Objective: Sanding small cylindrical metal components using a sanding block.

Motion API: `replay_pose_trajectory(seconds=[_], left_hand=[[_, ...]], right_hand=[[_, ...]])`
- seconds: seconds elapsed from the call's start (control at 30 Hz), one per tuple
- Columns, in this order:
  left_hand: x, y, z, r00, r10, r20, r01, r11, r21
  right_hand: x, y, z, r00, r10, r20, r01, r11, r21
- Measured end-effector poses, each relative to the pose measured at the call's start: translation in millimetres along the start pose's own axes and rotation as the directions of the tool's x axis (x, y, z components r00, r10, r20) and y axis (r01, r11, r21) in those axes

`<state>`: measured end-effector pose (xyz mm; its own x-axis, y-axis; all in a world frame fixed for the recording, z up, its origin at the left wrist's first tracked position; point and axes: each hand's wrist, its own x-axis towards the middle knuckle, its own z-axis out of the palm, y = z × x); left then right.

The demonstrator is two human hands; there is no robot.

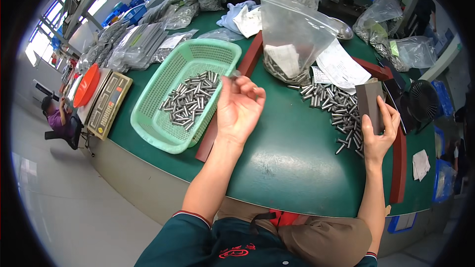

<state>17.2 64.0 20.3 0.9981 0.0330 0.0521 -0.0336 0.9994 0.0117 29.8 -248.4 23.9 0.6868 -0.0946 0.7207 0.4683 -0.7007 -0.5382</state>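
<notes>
My left hand (pixel 240 106) is turned palm up over the right rim of a green plastic basket (pixel 148 136). Its fingers are curled in, and a small greyish piece (pixel 236 74) shows at the thumb tip, too blurred to name. Inside the basket lies a heap of short metal pins (pixel 190 99). On the right, my right hand (pixel 380 136) grips a dark grey-brown rectangular block (pixel 369 106), thumb on one side and fingers on the other. The block stands at the right edge of a loose pile of metal pins (pixel 341 113) on the green tabletop (pixel 292 153).
A clear bag of pins (pixel 292 44) stands behind the pile, with paper sheets (pixel 341 66) beside it. Dark red bars (pixel 398 168) border the work area. A scale (pixel 109 104) with an orange tray (pixel 87 85) sits left. A small black fan (pixel 423 100) is at right. Another person (pixel 59 118) sits far left.
</notes>
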Motion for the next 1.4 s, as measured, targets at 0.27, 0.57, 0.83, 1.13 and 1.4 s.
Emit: replay_pose_trajectory(seconds=[0.27,0.57,0.83,1.13,1.4], left_hand=[[-9.3,-26.7,-6.7,0.99,-0.136,-0.043,0.142,0.962,0.235],[-15.8,-35.5,-8.5,0.962,-0.251,-0.104,0.271,0.912,0.309],[-20.8,-41.7,-8.8,0.95,-0.298,-0.092,0.311,0.88,0.36],[-24.7,-47.7,-9.0,0.94,-0.335,-0.069,0.337,0.868,0.365],[-28.8,-52.4,-5.1,0.912,-0.409,0.0,0.386,0.86,0.334]], right_hand=[[0.2,5.6,-1.6,1.0,-0.018,0.002,0.018,1.0,-0.025],[-0.2,11.6,-4.1,0.999,-0.025,-0.048,0.024,0.999,-0.027],[-2.0,25.1,-4.9,0.989,0.076,-0.129,-0.056,0.987,0.151],[8.1,38.0,-11.5,0.937,0.238,-0.257,-0.155,0.94,0.305],[1.5,42.0,-17.0,0.949,0.236,-0.21,-0.189,0.957,0.222]])
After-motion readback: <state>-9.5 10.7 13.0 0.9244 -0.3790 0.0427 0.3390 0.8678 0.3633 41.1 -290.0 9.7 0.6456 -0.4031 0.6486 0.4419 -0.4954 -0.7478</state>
